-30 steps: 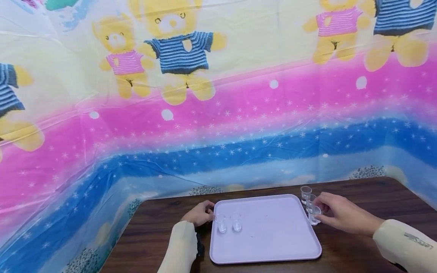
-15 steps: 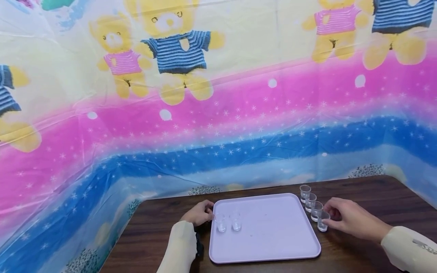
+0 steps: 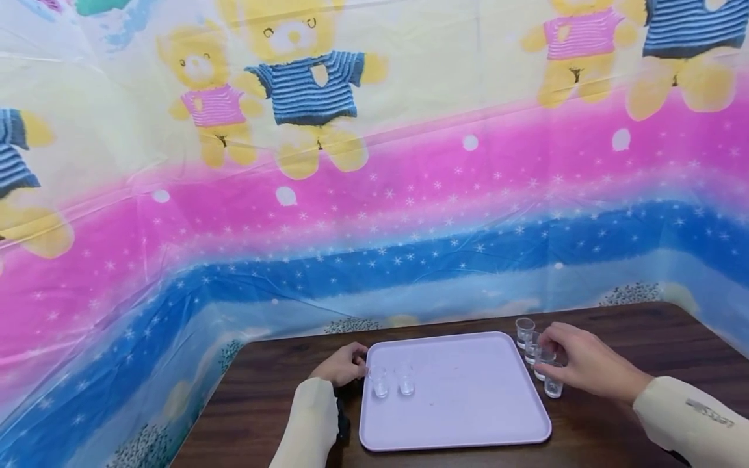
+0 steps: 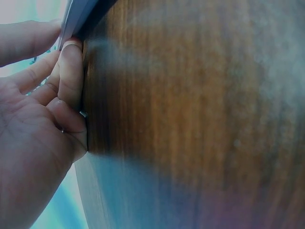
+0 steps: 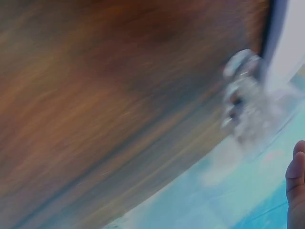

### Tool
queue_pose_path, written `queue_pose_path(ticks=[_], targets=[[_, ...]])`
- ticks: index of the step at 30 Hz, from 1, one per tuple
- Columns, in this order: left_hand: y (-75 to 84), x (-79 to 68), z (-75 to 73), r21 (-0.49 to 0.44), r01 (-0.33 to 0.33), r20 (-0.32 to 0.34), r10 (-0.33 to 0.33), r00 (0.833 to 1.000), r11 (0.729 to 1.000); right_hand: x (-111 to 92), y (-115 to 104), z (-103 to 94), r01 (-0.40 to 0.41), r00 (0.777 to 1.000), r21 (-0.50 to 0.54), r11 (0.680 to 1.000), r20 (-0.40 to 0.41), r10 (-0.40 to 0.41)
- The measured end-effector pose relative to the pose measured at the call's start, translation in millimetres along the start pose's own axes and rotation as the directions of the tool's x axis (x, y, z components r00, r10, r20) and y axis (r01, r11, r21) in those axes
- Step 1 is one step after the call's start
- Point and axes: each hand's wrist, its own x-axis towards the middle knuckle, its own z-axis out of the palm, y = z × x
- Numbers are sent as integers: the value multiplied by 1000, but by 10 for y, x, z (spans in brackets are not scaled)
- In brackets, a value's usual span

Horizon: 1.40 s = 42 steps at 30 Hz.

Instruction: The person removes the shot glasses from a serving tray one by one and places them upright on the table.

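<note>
My left hand (image 3: 341, 366) grips the left edge of a pale lilac tray (image 3: 456, 416); in the left wrist view the thumb (image 4: 28, 40) lies on one side of the rim, with curled fingers on the other. Two small clear shot glasses (image 3: 406, 382) stand on the tray near that edge. Just off the tray's right edge is a slanting row of several more, with the far glass (image 3: 525, 333) at the back and the near glass (image 3: 552, 388) in front. My right hand (image 3: 585, 364) bends over the row, thumb and forefinger around another glass; whether they grip it I cannot tell.
All of this stands on a dark wood-grain table (image 3: 275, 390). Behind it hangs a wrinkled sheet (image 3: 409, 273) printed with bears and snowflakes, close along the table's back edge. In the right wrist view the glasses (image 5: 245, 105) are blurred.
My right hand moved right and nearer to the front glass, which came into view there, then went back left and farther over the row. The left hand and tray stay put.
</note>
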Motion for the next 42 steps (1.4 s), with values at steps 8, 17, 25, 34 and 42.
queue_pose_path(ticks=[8,17,25,34,42], targets=[[8,-15,3,-29,12,2,-12,1000,1000,344,-382,146,12,997,81,997,78,-19],[-3,-38,27,-31,12,-3,-12,1000,999,538,-638,262,57,993,143,988,99,-72],[13,-111,44,-32,14,-13,-14,1000,999,644,-929,497,106,981,216,971,139,-138],[49,-116,56,-14,48,-17,-48,999,999,815,-1291,782,164,950,279,946,213,-228],[18,-103,50,-9,57,-23,-58,998,998,876,-1486,949,177,936,322,930,237,-261]])
